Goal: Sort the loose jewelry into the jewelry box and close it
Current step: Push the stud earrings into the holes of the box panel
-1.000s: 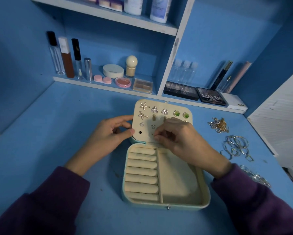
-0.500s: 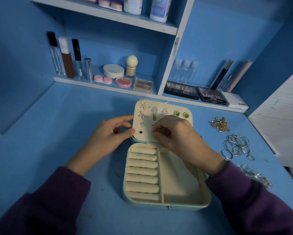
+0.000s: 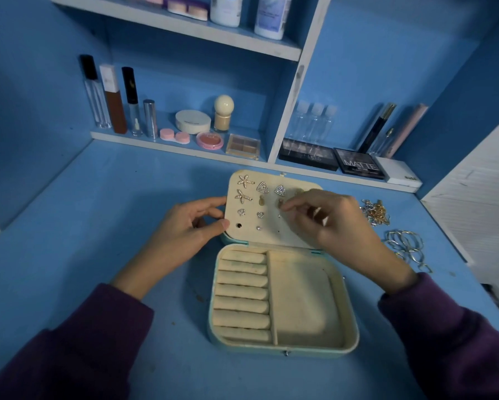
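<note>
Sleeves: purple; left sleeve and right sleeve fill the near corners of the view.
Table: blue top, scuffed near the box.
Jewelry box: open, base flat on the table at centre, pale green outside, cream lining.
Base interior: ring rolls stacked in the left half, a plain compartment in the right half.
Lid: raised and leaning back from the far hinge, lined face toward the camera.
Left hand: grips the lid's left edge, thumb on the lined face, fingers at the rim.
Right hand: in front of the lid's right half, fingers curled, tips at a small gold earring; cannot tell whether they pinch it.
Pinned on lid: starfish earrings, triangle earrings, heart earrings.
Loose jewelry: chain heap and silver bangles on the table, right of the box, outside it.
Shelf: along the back wall, with upright tubes and flat makeup palettes.
</note>
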`<state>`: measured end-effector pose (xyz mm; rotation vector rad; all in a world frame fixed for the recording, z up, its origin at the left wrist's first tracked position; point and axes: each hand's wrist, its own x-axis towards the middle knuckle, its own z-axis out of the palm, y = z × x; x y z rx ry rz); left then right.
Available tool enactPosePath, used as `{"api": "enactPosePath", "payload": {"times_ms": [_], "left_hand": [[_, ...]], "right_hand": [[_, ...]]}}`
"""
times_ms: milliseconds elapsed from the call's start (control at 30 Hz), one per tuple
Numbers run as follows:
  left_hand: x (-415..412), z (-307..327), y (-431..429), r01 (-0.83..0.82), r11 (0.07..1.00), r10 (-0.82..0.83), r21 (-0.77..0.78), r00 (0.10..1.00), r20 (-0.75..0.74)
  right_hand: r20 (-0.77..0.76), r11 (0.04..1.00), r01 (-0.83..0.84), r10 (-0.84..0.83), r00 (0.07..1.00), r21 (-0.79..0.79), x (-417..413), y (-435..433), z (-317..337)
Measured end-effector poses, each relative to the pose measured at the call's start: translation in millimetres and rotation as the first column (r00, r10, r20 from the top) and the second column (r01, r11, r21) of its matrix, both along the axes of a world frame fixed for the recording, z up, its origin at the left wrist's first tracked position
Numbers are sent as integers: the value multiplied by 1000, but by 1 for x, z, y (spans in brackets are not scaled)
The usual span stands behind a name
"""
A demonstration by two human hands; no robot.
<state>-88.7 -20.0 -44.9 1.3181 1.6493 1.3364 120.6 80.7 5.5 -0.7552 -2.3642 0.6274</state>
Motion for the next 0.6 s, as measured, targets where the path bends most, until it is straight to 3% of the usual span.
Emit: {"api": "enactPosePath", "payload": {"times_ms": [133, 300, 467, 600], "left_hand": [[0, 0, 0, 8, 1000, -8, 2, 1000, 8], [1, 0, 0, 5, 1000, -5, 0, 1000, 3], [1, 1, 1, -1, 1000, 1, 3, 1000, 28], [2, 2, 0, 1, 1000, -2, 6, 999, 38]], "right_hand": [[-26, 986, 144, -147, 989, -78, 24, 23, 6], [156, 953, 299, -288, 945, -54, 57, 53, -1], [343, 956, 292, -274, 898, 0, 76, 60, -14], [359, 968, 250, -244, 901, 29, 80, 57, -18]]}}
